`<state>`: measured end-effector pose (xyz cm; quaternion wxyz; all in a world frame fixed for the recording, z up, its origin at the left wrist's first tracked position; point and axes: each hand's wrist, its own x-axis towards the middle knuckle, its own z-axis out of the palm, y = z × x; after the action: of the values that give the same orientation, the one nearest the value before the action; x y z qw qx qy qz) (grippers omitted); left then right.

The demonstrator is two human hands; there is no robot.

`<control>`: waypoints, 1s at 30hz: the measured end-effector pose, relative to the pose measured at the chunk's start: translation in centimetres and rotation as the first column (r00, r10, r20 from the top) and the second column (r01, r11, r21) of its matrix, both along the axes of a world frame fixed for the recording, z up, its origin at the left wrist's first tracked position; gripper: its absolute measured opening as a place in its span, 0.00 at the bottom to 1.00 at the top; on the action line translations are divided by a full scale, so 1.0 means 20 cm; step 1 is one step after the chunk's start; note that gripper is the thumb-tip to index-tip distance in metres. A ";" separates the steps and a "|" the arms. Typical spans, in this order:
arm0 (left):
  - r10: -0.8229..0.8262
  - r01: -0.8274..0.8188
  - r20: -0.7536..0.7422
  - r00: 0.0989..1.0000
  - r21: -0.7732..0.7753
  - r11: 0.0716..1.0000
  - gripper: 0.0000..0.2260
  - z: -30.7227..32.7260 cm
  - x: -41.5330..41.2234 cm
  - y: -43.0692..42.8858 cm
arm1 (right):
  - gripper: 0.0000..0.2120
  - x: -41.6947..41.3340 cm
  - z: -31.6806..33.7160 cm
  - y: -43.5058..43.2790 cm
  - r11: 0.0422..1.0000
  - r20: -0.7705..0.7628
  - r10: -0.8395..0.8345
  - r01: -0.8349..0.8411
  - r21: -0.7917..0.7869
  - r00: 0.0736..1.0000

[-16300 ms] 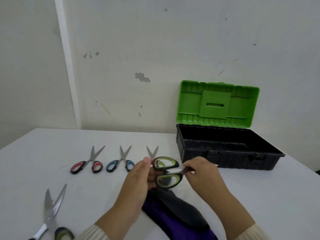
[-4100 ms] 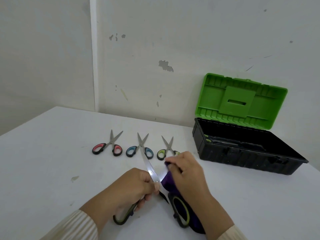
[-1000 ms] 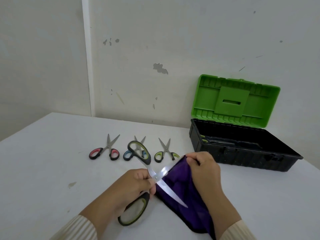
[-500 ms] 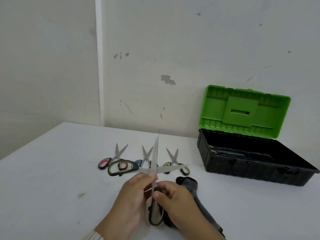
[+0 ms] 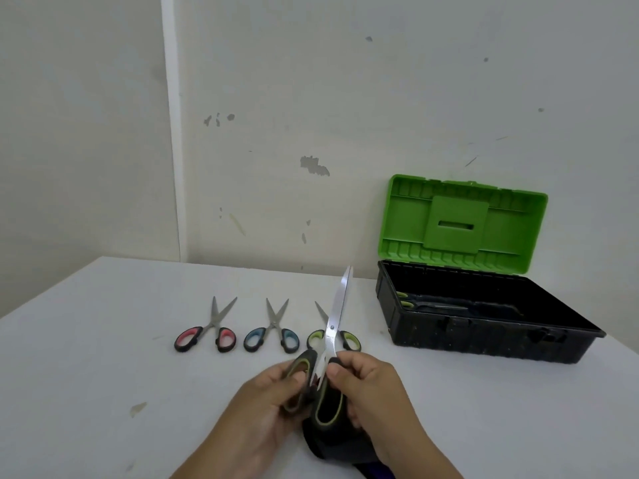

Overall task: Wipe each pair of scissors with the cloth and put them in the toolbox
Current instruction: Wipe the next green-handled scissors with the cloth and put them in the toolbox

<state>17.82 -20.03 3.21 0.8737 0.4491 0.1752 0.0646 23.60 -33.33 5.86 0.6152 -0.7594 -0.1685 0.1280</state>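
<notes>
I hold large scissors (image 5: 333,326) with black and green handles upright above the table, blades together and pointing away from me. My left hand (image 5: 266,399) grips the left handle loop and my right hand (image 5: 371,385) grips the right one. The dark cloth (image 5: 332,444) lies on the table under my hands. Three small scissors lie in a row beyond: red-handled (image 5: 207,335), blue-handled (image 5: 271,335) and green-handled (image 5: 347,338), the last partly hidden by the held blades. The black toolbox (image 5: 484,344) stands open at the right with one pair of scissors (image 5: 425,304) inside.
The toolbox's green lid (image 5: 463,223) leans back against the white wall. The white table (image 5: 86,375) has a small stain at the front left. Its far edge meets the wall behind the row of scissors.
The large scissors' blades were spread wide half a second ago and are closed together now. My right hand left the cloth, which dropped to the table, and took the right handle.
</notes>
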 end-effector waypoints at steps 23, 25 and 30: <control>-0.136 0.136 0.027 0.990 0.023 0.990 0.21 0.18 0.27 -0.34 | 0.09 0.34 0.16 -0.50 0.681 0.590 0.265 0.285 -0.675 0.762; -0.085 0.089 -0.038 0.996 0.096 0.991 0.15 0.15 0.39 -0.46 | 0.09 0.45 0.18 -0.58 0.659 0.596 0.190 0.349 -0.667 0.780; -0.239 0.306 -0.273 0.932 0.945 0.117 0.21 -0.08 0.60 -0.63 | 0.09 0.78 0.29 -0.64 0.593 0.648 0.104 0.476 -0.650 0.755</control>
<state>29.79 -32.70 1.68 0.3730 0.9273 0.0307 -0.0111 39.25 -46.08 11.65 0.1361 -0.9594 -0.2025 -0.1413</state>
